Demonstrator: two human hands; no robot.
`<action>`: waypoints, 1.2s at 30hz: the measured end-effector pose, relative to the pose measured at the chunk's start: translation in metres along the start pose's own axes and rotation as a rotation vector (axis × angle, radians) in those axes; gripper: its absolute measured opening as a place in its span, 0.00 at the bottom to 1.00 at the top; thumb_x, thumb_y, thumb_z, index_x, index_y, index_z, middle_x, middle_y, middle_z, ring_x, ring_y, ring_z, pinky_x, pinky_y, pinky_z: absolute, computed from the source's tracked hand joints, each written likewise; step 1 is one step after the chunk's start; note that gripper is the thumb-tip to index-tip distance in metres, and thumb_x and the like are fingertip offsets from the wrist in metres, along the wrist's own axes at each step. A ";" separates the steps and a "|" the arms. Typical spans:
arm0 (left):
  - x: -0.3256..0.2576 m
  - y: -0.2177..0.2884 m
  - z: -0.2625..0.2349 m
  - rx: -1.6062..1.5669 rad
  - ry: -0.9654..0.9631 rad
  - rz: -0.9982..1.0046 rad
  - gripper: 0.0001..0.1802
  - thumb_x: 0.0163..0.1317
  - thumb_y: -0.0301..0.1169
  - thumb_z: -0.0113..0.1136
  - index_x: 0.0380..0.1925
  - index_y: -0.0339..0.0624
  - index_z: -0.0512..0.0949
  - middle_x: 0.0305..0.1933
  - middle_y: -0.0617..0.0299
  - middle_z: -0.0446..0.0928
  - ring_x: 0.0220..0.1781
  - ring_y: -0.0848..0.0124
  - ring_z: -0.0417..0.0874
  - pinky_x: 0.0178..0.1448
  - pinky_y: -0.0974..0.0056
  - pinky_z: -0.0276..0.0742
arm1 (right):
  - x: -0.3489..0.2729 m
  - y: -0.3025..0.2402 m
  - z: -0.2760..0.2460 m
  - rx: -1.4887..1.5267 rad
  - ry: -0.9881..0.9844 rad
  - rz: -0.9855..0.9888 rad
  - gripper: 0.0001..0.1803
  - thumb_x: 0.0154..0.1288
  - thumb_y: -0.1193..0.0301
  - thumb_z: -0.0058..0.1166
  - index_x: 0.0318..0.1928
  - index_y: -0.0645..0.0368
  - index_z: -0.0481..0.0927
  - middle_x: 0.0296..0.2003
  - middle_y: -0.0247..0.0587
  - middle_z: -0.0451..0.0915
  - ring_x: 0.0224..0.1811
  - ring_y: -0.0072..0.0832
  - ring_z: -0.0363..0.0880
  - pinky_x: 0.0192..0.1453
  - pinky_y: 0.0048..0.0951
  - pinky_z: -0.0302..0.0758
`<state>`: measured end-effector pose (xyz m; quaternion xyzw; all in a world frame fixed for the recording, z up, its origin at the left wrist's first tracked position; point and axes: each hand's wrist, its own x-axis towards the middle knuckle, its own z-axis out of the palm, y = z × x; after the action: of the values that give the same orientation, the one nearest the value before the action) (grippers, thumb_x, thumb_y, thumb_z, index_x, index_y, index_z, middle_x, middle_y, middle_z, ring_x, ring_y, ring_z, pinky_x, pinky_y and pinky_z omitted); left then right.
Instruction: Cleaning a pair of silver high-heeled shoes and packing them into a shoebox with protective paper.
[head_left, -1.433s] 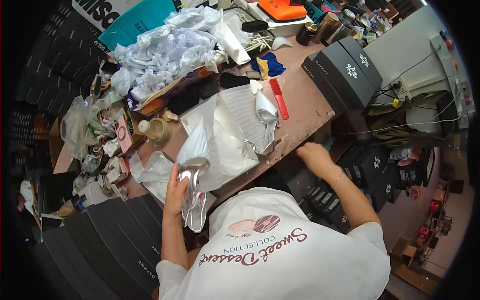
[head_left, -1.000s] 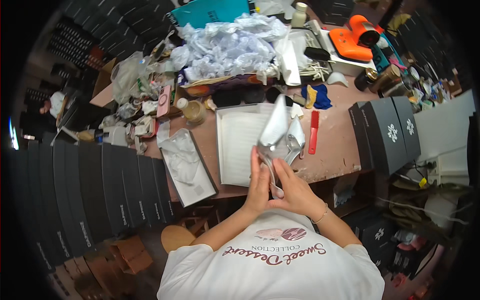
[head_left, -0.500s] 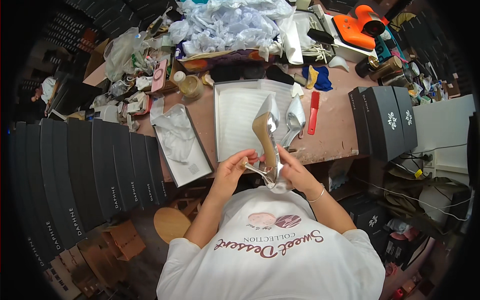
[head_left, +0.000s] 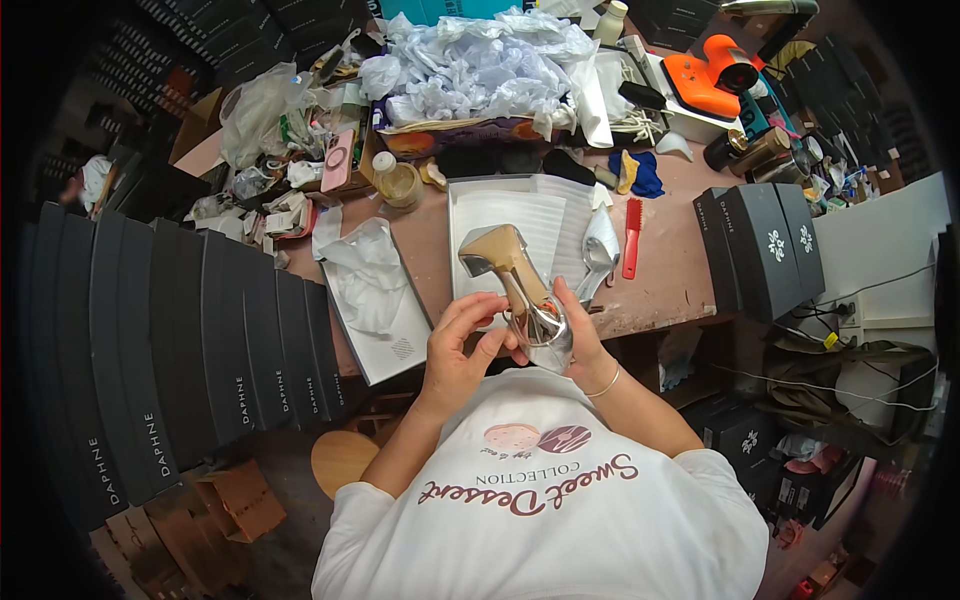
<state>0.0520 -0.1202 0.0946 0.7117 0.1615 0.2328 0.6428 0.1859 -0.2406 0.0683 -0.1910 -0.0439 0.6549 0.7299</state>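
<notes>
A silver high-heeled shoe with a tan sole is tilted above the table's near edge, its toe pointing up and to the left. My right hand grips it round the heel end, the thumb along its side. From the other side my left hand has its fingertips curled against the shoe, near the heel; what the hidden fingertips pinch there is unclear. Another silver shoe lies just beyond my right hand, beside an open shoe box lined with white foam sheet.
A box lid with crumpled white paper lies to the left. A red brush is right of the second shoe. Black shoe boxes line the left; more boxes stand right. A jar and tissue-filled carton sit behind.
The held shoe has turned, its toe swinging left and toward me and its heel no longer sticking out to the left. My left fingers have moved from the heel tip to the shoe's side.
</notes>
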 end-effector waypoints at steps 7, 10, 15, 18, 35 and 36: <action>-0.016 -0.023 -0.055 -0.164 0.276 -0.121 0.10 0.67 0.24 0.51 0.46 0.32 0.75 0.46 0.60 0.74 0.45 0.74 0.78 0.52 0.71 0.74 | 0.027 0.009 0.012 0.224 -0.002 0.029 0.46 0.64 0.35 0.31 0.61 0.68 0.64 0.35 0.50 0.77 0.30 0.33 0.76 0.30 0.27 0.77; -0.033 -0.062 -0.103 0.211 0.186 -0.300 0.10 0.64 0.28 0.56 0.42 0.33 0.77 0.40 0.57 0.77 0.40 0.71 0.80 0.45 0.69 0.76 | 0.024 0.014 0.015 0.044 -0.087 -0.099 0.49 0.60 0.35 0.44 0.65 0.66 0.59 0.52 0.53 0.72 0.37 0.34 0.77 0.31 0.27 0.79; -0.038 -0.127 -0.180 0.481 0.404 -0.377 0.13 0.62 0.29 0.57 0.45 0.37 0.77 0.29 0.56 0.79 0.28 0.71 0.80 0.36 0.68 0.75 | 0.013 0.001 0.008 -0.306 0.046 0.187 0.59 0.38 0.56 0.75 0.68 0.58 0.52 0.61 0.51 0.65 0.43 0.40 0.78 0.27 0.35 0.81; 0.033 -0.134 -0.209 0.576 0.279 -0.424 0.21 0.66 0.40 0.49 0.55 0.40 0.70 0.30 0.49 0.79 0.32 0.58 0.80 0.39 0.58 0.74 | 0.011 0.008 0.001 -0.363 0.072 0.175 0.62 0.36 0.56 0.75 0.69 0.56 0.50 0.60 0.52 0.66 0.43 0.41 0.78 0.29 0.37 0.82; 0.044 -0.033 -0.203 0.779 0.402 -0.057 0.06 0.54 0.21 0.57 0.33 0.36 0.74 0.33 0.53 0.74 0.31 0.55 0.76 0.35 0.60 0.71 | 0.020 0.015 -0.020 0.216 -0.360 -0.076 0.53 0.54 0.43 0.60 0.71 0.52 0.47 0.62 0.63 0.56 0.38 0.34 0.70 0.24 0.23 0.81; 0.042 -0.033 -0.194 0.755 0.387 -0.027 0.06 0.55 0.20 0.56 0.34 0.36 0.74 0.33 0.53 0.74 0.33 0.55 0.77 0.36 0.59 0.71 | 0.019 0.014 -0.022 0.223 -0.363 -0.070 0.53 0.54 0.43 0.60 0.71 0.52 0.47 0.62 0.63 0.56 0.38 0.34 0.70 0.23 0.23 0.81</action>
<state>-0.0147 0.0689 0.0798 0.8382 0.3624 0.2785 0.2977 0.1826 -0.2259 0.0401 0.0136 -0.1087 0.6535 0.7490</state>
